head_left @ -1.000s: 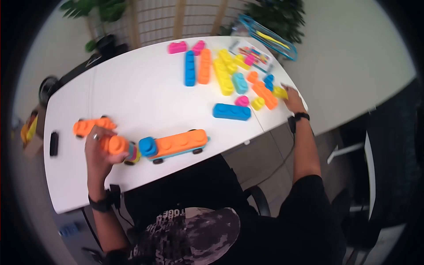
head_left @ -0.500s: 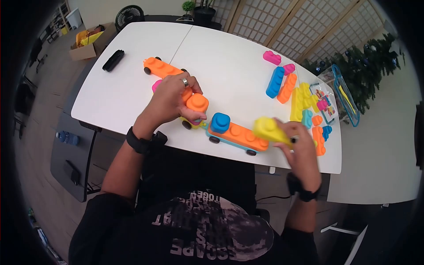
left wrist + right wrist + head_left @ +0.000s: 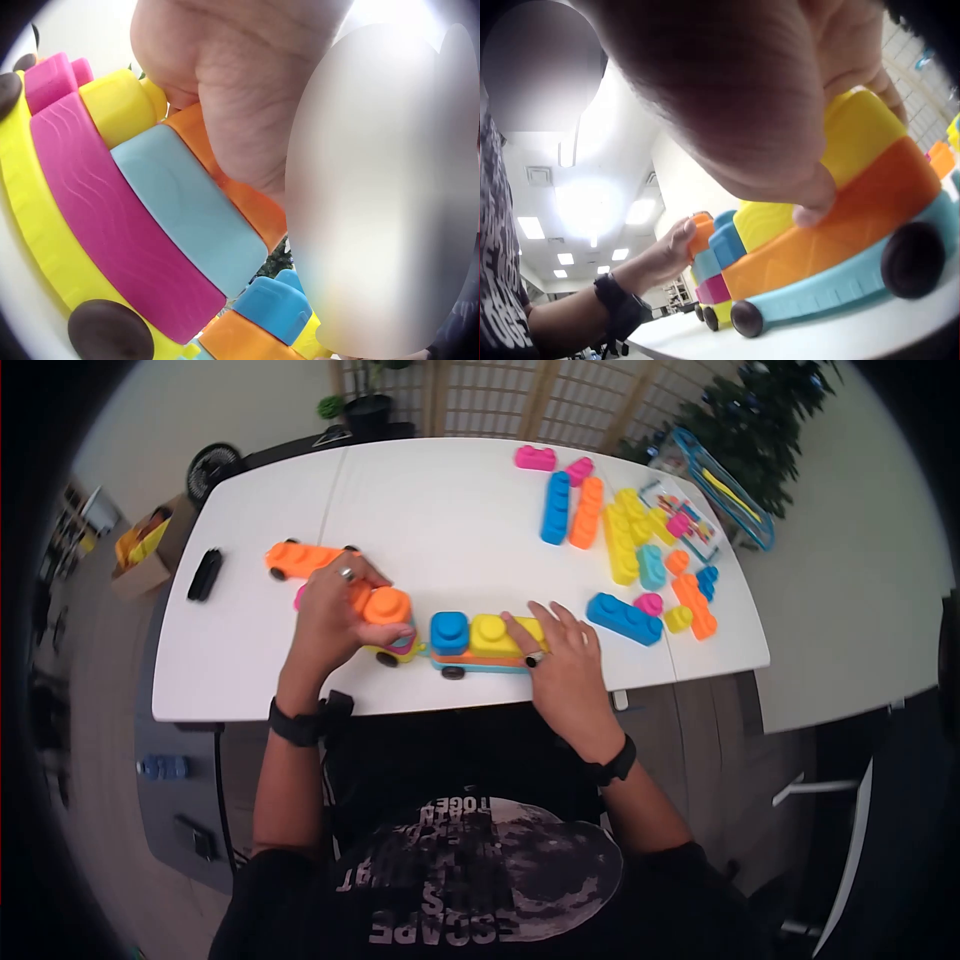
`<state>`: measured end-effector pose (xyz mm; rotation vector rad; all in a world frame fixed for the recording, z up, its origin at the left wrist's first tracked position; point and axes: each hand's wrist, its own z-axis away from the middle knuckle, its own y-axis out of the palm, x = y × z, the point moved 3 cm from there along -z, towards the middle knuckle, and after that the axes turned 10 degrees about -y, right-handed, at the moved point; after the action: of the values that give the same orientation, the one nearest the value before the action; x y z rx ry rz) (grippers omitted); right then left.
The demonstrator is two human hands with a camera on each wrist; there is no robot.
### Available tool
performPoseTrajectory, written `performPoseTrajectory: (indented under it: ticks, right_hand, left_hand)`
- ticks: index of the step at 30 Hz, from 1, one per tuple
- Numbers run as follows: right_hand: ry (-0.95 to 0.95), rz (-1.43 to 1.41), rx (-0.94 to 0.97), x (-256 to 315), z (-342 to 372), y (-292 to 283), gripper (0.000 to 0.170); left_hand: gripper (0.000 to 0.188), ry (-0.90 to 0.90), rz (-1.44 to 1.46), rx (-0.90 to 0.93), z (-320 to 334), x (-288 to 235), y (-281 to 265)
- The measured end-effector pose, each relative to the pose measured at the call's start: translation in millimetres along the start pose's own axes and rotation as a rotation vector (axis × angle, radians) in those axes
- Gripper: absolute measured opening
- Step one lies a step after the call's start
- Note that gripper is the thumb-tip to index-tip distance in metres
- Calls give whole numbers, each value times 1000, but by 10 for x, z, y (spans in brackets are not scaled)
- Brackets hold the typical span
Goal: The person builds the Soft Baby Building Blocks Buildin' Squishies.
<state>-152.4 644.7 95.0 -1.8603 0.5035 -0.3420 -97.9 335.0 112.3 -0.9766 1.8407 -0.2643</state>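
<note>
My left hand (image 3: 335, 610) grips an orange block (image 3: 387, 605) atop a wheeled stack; the left wrist view shows a light blue block (image 3: 191, 202), a magenta block (image 3: 112, 217) and a yellow wheeled base (image 3: 37, 240) beneath. To its right stands a second wheeled car with a light blue base (image 3: 832, 289), an orange layer (image 3: 817, 247) and a blue block (image 3: 450, 632) at its left end. My right hand (image 3: 572, 685) holds a yellow block (image 3: 492, 635) on that orange layer, right beside the blue block, with the thumb along its near side.
An orange wheeled car (image 3: 300, 560) is behind my left hand, and a black object (image 3: 205, 575) lies at the left. Loose blocks, among them a long blue one (image 3: 625, 619), and a printed sheet (image 3: 705, 535) cover the right part of the white table (image 3: 240, 660).
From the right side of the table, my right hand has brought the yellow block leftward and set it on the orange layer. My left hand still grips the orange block.
</note>
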Motion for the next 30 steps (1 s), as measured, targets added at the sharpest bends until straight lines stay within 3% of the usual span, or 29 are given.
performPoseTrajectory:
  ticks: [3, 4, 7, 11, 12, 15, 16, 19, 30]
  right_hand:
    - [30, 26, -42, 34, 21, 18, 77]
    - [34, 29, -23, 30, 30, 47, 67]
    - [118, -60, -66, 126, 16, 23, 60]
    - [283, 61, 57, 344, -159, -186, 81]
    - [195, 24, -129, 367, -213, -181, 83]
    - [-50, -190, -104, 364, -371, 47, 77]
    - [-37, -160, -95, 376, -396, 53, 64]
    - [-23, -186, -65, 329, -436, 117, 56]
    - [87, -62, -194, 490, -420, 140, 57]
  left_hand:
    - [67, -38, 15, 14, 14, 25, 28]
    - [68, -52, 13, 10, 27, 36, 32]
    - [70, -98, -14, 27, 46, 68, 32]
    - [70, -84, 9, 41, 29, 28, 24]
    - [70, -77, 3, 39, 28, 11, 28]
    - [71, -63, -6, 23, 32, -16, 41]
    - [71, -54, -5, 13, 40, -9, 47]
    - [70, -41, -2, -1, 20, -1, 55]
    - [66, -51, -103, -30, 39, -54, 61]
